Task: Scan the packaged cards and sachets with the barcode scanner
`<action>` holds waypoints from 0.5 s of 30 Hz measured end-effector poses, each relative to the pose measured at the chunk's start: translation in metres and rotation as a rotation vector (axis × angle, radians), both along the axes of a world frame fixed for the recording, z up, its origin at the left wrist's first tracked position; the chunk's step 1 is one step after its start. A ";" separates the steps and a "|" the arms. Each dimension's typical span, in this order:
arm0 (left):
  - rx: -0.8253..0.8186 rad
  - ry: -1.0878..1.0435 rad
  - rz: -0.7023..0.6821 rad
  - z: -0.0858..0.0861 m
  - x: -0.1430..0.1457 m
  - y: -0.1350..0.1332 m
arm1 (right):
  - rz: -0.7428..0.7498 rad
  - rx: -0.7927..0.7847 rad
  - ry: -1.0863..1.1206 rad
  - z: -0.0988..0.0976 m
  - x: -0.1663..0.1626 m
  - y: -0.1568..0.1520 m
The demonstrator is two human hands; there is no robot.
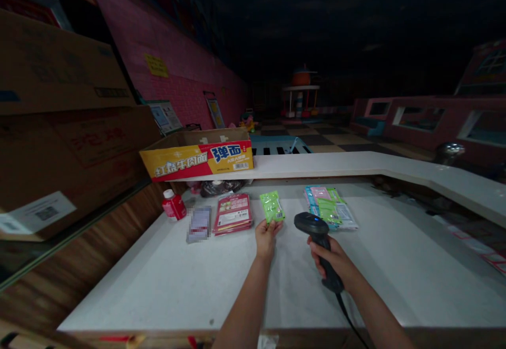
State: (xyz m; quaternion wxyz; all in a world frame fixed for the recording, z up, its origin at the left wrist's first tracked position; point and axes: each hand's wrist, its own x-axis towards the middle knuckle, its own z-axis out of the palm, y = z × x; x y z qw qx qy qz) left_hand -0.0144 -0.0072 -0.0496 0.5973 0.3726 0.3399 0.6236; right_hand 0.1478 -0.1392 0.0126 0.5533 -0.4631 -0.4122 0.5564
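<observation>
My left hand (266, 235) pinches the lower edge of a small green packet (271, 206), which is held up over the white counter. My right hand (331, 259) is wrapped round the handle of a black barcode scanner (316, 228). Its head points left towards the packet, a blue light shows on top, and a cable runs down from the handle. Right of the scanner lies a pile of green, pink and blue packets (331, 207). On the other side, left of the green packet, are stacked red packages (233, 213).
A red bottle with a white cap (173, 205) and a blurred-out flat item (198, 224) are at the left. A yellow and red carton (200, 155) sits on the raised ledge (316, 165) behind. Large brown boxes (71, 138) are stacked at far left.
</observation>
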 end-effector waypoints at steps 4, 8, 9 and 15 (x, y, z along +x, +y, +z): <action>-0.006 0.041 0.009 -0.002 0.002 0.002 | 0.009 -0.022 -0.032 -0.004 0.002 0.002; 0.005 0.015 0.029 -0.004 0.001 0.003 | 0.020 -0.039 -0.036 -0.008 0.004 0.003; 0.009 0.006 0.029 -0.004 0.001 0.003 | 0.022 -0.042 -0.034 -0.009 0.004 0.004; 0.027 -0.025 0.022 0.000 0.000 -0.002 | 0.029 -0.055 0.042 -0.015 0.017 0.022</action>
